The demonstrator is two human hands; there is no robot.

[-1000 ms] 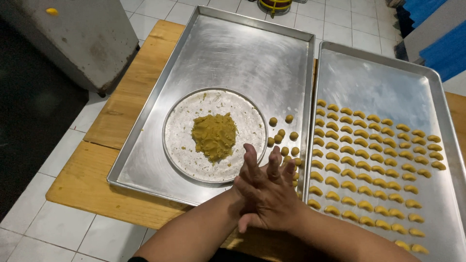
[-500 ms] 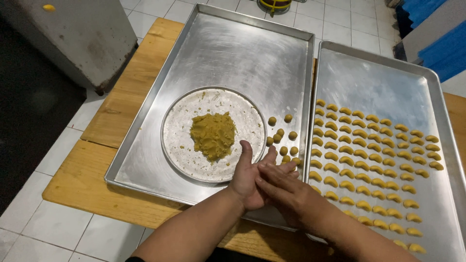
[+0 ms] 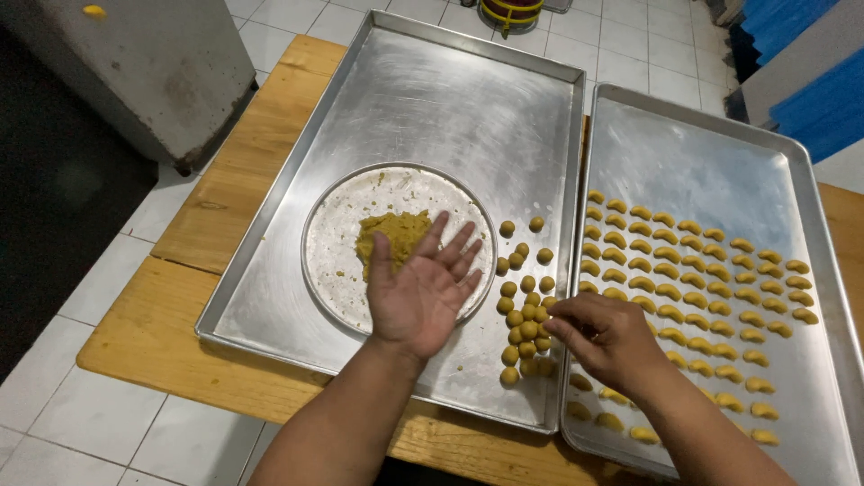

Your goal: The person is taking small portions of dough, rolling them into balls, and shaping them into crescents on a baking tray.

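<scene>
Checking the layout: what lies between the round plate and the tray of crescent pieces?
In the head view, a cluster of small dough balls lies there, with the tray rims.

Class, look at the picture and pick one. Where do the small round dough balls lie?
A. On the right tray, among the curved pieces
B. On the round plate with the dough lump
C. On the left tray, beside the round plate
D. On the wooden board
C: the dough balls sit in a cluster on the left tray, right of the round plate, where the right hand reaches them.
</scene>
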